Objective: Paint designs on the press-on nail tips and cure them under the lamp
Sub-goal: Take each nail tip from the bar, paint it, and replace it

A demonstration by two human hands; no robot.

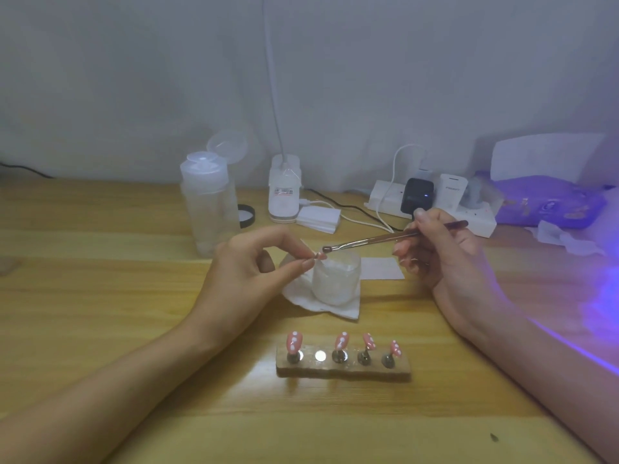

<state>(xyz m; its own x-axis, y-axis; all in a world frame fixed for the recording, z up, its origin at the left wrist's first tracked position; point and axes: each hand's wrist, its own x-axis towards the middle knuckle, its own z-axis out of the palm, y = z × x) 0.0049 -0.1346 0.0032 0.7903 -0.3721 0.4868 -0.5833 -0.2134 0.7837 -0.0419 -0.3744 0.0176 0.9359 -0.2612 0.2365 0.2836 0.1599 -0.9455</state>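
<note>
Pink nail tip [320, 256] pinched in L hand [248, 266]; R hand [445, 256] grips brush [368, 241], bristles right by tip.

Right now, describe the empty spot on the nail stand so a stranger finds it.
Start at the wooden stand on the table, nearest the person. Four pink dotted nails stand on it; the empty spot, second from left, is a bare shiny disc.
</note>
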